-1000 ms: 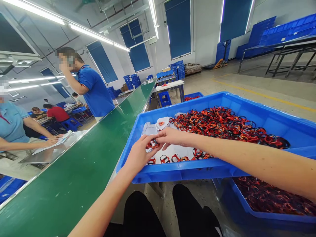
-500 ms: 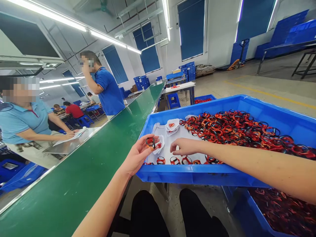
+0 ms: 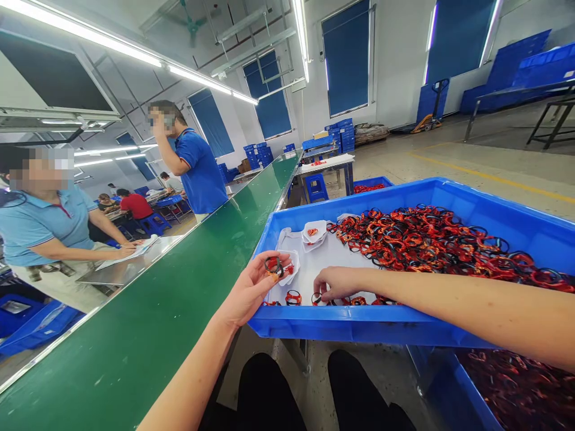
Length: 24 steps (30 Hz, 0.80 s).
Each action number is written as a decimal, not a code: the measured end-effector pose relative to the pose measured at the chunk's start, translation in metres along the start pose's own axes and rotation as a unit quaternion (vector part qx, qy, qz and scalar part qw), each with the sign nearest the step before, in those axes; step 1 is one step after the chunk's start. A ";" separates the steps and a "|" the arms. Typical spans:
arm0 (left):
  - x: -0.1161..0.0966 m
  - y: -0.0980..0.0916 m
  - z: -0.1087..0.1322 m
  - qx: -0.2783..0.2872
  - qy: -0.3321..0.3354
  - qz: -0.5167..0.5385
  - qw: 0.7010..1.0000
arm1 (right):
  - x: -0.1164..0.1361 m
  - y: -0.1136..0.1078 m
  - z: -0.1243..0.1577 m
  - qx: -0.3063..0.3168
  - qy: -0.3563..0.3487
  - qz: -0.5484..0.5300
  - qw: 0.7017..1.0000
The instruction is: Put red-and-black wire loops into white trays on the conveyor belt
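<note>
My left hand (image 3: 258,285) is closed on a black and red ring (image 3: 273,267) above the near left corner of the blue tray (image 3: 359,323). Down at the tray's near edge, the fingers of my right hand (image 3: 331,284) are pinched at another black and red ring (image 3: 317,298). To its left lies one more ring (image 3: 293,297) on the white sheet. A white paper dish (image 3: 291,269) with small red pieces is partly behind my left fingers. Farther back sits a second white dish (image 3: 313,232). Many red and black rings (image 3: 417,236) are heaped in the tray's right part.
A green conveyor belt (image 3: 179,299) runs along the tray's left side. Across it, one person (image 3: 54,224) leans over papers and another (image 3: 197,167) stands. A lower blue bin (image 3: 467,389) of rings is at the bottom right.
My right hand has moved down to the ring at the tray's near edge, and its fingers have closed there. My left hand still holds its ring, turned slightly. The view has shifted a little.
</note>
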<state>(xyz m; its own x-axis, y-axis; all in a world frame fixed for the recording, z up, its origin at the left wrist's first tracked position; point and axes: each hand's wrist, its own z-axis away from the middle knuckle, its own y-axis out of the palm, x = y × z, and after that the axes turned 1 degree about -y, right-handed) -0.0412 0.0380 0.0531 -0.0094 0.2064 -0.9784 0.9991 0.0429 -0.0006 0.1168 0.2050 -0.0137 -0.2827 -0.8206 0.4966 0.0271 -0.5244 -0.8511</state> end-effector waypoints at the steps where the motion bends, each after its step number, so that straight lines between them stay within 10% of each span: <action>1: 0.000 0.000 0.000 -0.001 -0.004 0.003 1.000 | 0.001 0.000 0.001 0.005 0.003 -0.003 1.000; 24: -0.008 -0.008 -0.009 -0.107 -0.106 0.209 0.966 | -0.005 -0.005 0.000 -0.013 -0.012 -0.006 1.000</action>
<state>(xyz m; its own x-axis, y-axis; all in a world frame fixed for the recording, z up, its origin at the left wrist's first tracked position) -0.0497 0.0448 0.0630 0.4239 0.0448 -0.9046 0.8821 0.2061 0.4236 0.1179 0.2120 -0.0115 -0.2598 -0.8193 0.5112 -0.0013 -0.5291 -0.8486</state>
